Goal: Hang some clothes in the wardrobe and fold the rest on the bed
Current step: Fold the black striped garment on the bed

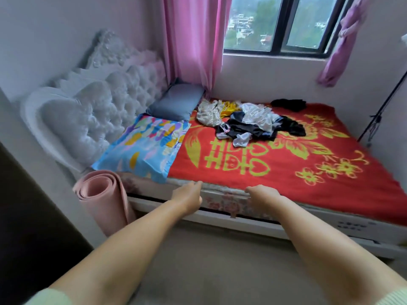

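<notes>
A loose pile of clothes (pixel 248 122) in black, white, beige and yellow lies on the far side of the bed, on a red blanket (pixel 286 172) with yellow patterns. A separate black garment (pixel 288 104) sits by the wall under the window. Both my arms reach forward toward the near edge of the bed. My left hand (pixel 189 198) and my right hand (pixel 262 195) hover at the mattress edge, fingers loosely curled, holding nothing. The clothes are well beyond both hands. No wardrobe is in view.
A colourful pillow (pixel 145 146) and a grey pillow (pixel 176 102) lie by the tufted headboard (pixel 99 100). A rolled pink mat (pixel 103 199) stands at the bed's left corner. Pink curtains (pixel 193 40) hang by the window. A black stand (pixel 383 111) leans at right.
</notes>
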Demonstrator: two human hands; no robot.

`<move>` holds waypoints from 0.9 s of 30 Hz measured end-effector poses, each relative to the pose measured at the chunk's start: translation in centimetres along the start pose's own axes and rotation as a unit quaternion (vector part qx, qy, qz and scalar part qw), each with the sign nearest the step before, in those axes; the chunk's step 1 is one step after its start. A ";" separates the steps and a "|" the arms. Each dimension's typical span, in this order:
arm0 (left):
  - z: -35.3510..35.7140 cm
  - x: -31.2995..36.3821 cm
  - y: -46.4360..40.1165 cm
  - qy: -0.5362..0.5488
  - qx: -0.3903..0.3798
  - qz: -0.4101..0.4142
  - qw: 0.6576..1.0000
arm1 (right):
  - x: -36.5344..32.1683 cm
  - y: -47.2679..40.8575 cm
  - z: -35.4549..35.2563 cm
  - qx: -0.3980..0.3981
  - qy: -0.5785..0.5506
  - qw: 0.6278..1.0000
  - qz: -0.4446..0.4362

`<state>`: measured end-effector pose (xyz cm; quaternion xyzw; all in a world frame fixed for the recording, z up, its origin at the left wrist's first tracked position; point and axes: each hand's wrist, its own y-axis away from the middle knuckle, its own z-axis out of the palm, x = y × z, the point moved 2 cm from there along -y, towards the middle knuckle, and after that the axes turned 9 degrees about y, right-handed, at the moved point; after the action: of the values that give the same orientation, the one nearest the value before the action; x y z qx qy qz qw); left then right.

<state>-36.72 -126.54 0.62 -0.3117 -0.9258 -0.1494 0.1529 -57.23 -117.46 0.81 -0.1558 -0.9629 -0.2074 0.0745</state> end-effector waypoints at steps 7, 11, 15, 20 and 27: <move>0.3 4.1 -8.2 -0.018 -0.022 0.033 0.999 | 6.1 -4.4 0.9 0.003 -0.041 0.998 0.037; -0.7 4.1 -15.4 -0.013 -0.026 0.042 0.999 | 8.8 -9.7 -0.4 -0.005 -0.048 0.997 0.055; -2.3 3.1 -23.7 -0.021 -0.018 0.054 0.998 | 11.2 -16.5 -3.3 0.002 -0.062 0.995 0.073; -5.6 1.6 -34.9 -0.025 -0.034 0.055 0.998 | 13.5 -25.5 -7.0 0.009 -0.072 0.993 0.093; -5.0 1.3 -45.3 -0.047 -0.069 0.052 0.995 | 16.6 -34.8 -6.9 -0.045 -0.063 0.993 0.094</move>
<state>-65.03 -162.19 -2.55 -0.3761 -0.9019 -0.1903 0.0950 -83.84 -146.05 -2.56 -0.2617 -0.9364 -0.2324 0.0262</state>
